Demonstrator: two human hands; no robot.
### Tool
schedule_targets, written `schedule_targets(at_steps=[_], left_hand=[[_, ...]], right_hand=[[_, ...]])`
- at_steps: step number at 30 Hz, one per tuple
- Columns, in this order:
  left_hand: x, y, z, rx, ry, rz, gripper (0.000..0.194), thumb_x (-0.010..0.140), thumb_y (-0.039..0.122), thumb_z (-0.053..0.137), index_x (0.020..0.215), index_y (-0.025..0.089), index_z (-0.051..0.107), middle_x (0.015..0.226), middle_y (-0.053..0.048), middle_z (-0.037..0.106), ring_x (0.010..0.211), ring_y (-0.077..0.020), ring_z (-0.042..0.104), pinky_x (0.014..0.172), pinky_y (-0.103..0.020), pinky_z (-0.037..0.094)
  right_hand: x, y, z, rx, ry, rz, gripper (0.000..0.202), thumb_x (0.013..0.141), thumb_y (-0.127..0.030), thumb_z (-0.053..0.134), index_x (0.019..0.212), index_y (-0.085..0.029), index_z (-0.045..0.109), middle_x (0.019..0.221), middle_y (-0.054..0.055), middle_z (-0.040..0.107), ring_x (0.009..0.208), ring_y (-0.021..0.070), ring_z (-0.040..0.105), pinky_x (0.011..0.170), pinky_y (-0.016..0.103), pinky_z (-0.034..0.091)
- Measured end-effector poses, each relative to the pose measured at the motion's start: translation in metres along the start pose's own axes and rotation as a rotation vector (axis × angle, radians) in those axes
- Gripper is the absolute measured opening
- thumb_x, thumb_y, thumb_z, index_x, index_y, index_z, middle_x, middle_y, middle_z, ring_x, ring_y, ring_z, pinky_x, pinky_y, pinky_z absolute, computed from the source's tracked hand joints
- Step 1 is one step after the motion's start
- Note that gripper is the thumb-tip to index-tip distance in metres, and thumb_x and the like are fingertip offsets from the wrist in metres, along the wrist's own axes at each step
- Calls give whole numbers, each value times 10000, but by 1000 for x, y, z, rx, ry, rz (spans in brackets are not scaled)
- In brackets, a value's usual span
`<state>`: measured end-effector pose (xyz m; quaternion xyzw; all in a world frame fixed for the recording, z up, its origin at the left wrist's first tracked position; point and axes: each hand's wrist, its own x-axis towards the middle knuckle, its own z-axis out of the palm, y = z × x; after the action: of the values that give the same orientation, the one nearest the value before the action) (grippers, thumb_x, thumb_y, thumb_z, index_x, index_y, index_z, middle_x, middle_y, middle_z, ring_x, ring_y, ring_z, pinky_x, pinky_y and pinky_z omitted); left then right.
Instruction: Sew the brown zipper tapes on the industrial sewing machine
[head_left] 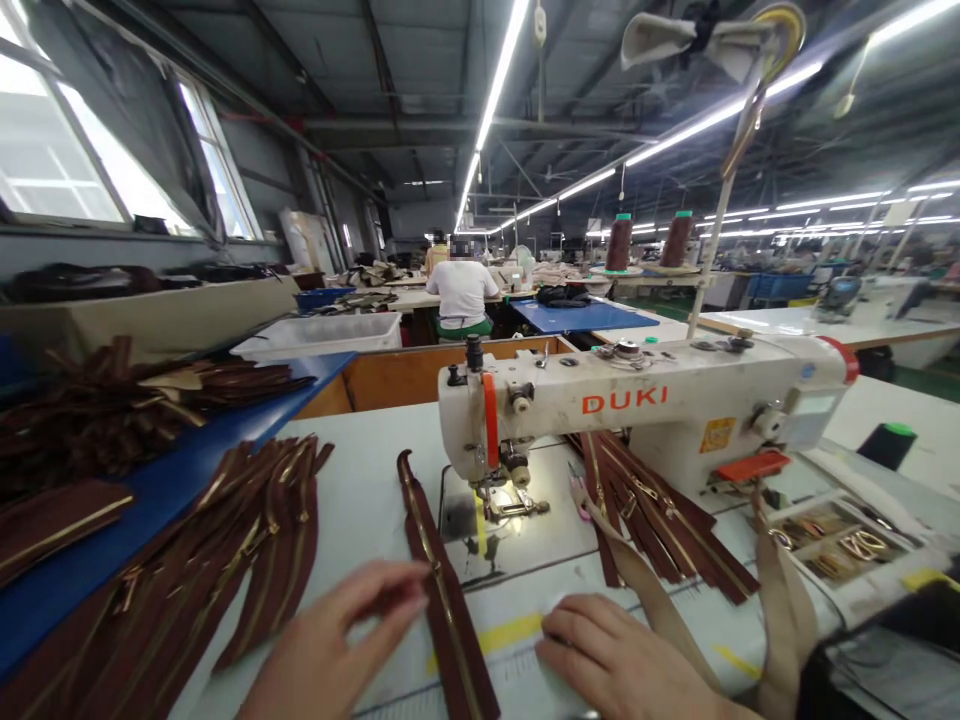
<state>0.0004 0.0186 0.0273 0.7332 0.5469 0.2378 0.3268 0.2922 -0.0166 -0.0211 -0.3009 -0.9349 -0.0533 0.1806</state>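
Zipper strip (pixel 448 600), brown, gold teeth: one, lying lengthwise on the pale worktop (pixel 360 470), left of the sewing machine's (pixel 555 405) metal plate, far end curled. Left hand (pixel 322 645): at the strip's left edge, thumb and forefinger tips close; whether they pinch it, cannot tell. Right hand (pixel 619 650): palm down, fingers loosely extended, right of the strip, grasping nothing visible. Handling, as judged: limp fabric, best held lightly by the edge, smoothed flat without stretching, teeth kept straight, fingertips clear of the needle area.
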Motion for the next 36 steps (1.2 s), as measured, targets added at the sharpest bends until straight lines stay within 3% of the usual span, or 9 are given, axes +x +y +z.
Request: schedule_targets(at_steps=[2,5,8,13,27,32,36], left_hand=[[42,6,0,169,179,9,334,777,384,531,1023,209,674,936,-41,705,886,-262,650,818,-355,504],[88,11,10,250,182,21,301,697,323,570,915,160,699,843,-68,713,766,-253,659,726,-333,510],[106,14,23,299,169,62,214,709,292,560,825,190,709,861,-58,716,815,-244,656,764,-311,489],[106,20,32,332,141,112,190,762,262,534,773,213,717,883,-30,717,824,-218,655,760,-278,476],[111,19,41,350,161,106,208,794,193,498,744,165,698,840,-71,710,812,-225,641,757,-298,450],[110,14,37,241,125,96,213,767,255,481,768,166,675,857,-68,714,827,-236,641,775,-315,463],[104,19,23,127,58,81,242,739,341,478,761,177,655,793,-42,709,778,-229,643,740,-306,486]], right_hand=[[1,-3,-9,63,-47,41,448,897,-483,481,1191,-150,540,1156,93,622,1064,229,544,945,334,452],[3,-7,-16,140,-99,113,442,889,-455,509,1212,-155,541,1183,93,603,1094,237,520,983,341,418],[2,-9,-14,184,-90,145,432,868,-429,552,1202,-156,550,1188,90,595,1102,243,505,998,346,400],[0,-9,-8,239,-17,184,378,854,-399,577,1159,-176,573,1148,67,606,1082,225,505,996,322,392],[0,-10,-10,234,-27,186,378,853,-409,578,1145,-169,577,1158,73,603,1083,229,499,979,324,395],[0,-9,-9,226,-13,187,378,863,-416,563,1150,-171,577,1165,75,601,1087,228,498,984,325,391],[0,-9,-8,226,-27,184,381,860,-412,568,1156,-173,572,1164,75,600,1089,223,498,984,322,396]])
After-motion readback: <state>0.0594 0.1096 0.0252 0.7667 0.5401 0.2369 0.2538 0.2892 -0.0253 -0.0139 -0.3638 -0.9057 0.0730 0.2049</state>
